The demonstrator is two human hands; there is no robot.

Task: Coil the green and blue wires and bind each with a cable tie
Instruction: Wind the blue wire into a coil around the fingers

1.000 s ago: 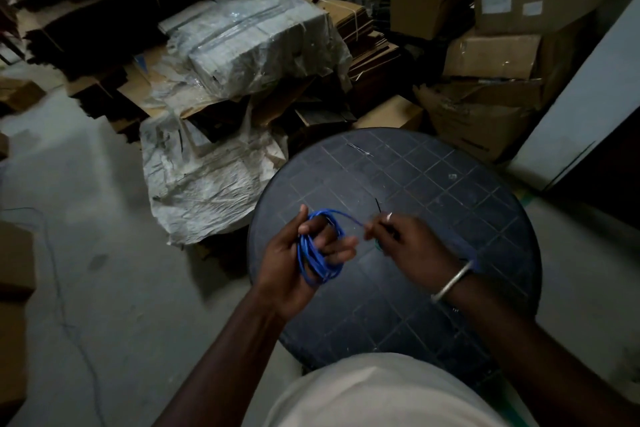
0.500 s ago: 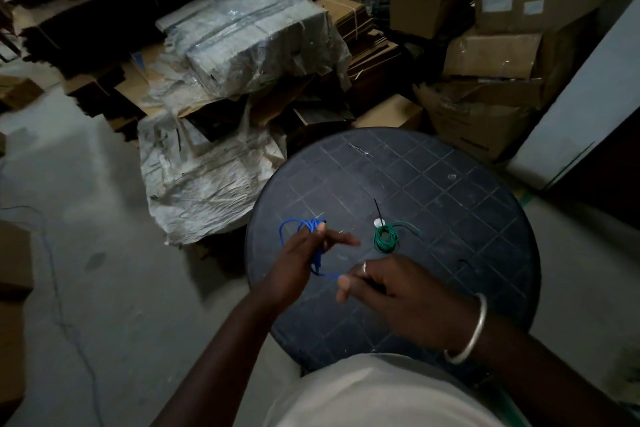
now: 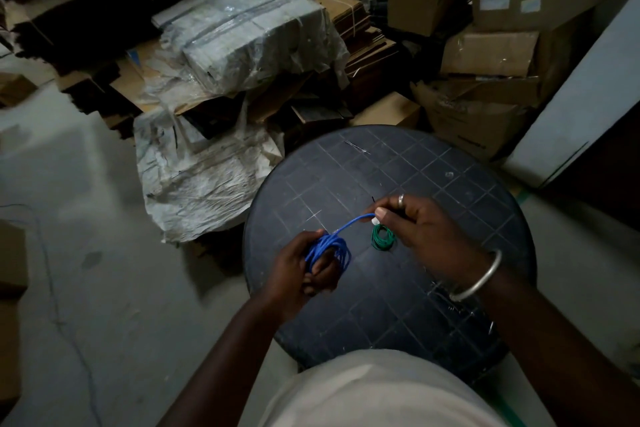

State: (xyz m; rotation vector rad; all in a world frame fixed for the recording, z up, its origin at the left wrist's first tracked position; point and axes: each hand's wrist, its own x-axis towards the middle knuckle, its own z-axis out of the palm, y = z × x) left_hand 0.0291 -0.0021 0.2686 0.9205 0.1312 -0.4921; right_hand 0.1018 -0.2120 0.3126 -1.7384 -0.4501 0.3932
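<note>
The blue wire is wound in loops around the fingers of my left hand, which grips it over the round dark table. One free blue strand runs up and right to my right hand, which pinches its end between thumb and forefinger. The green wire lies as a small tight coil on the table, just below my right fingertips and apart from the blue coil. A thin dark cable tie pokes out above my right hand. A metal bangle sits on my right wrist.
Cardboard boxes and flattened cartons are piled behind the table. A plastic-wrapped bundle and crumpled sheeting lie to the left rear. A thin wire trails over the concrete floor. A pale panel leans at the right.
My right hand moved forward from near my body to above the green coil and now pinches the blue wire's end. The blue wire is wound tighter around my left fingers.
</note>
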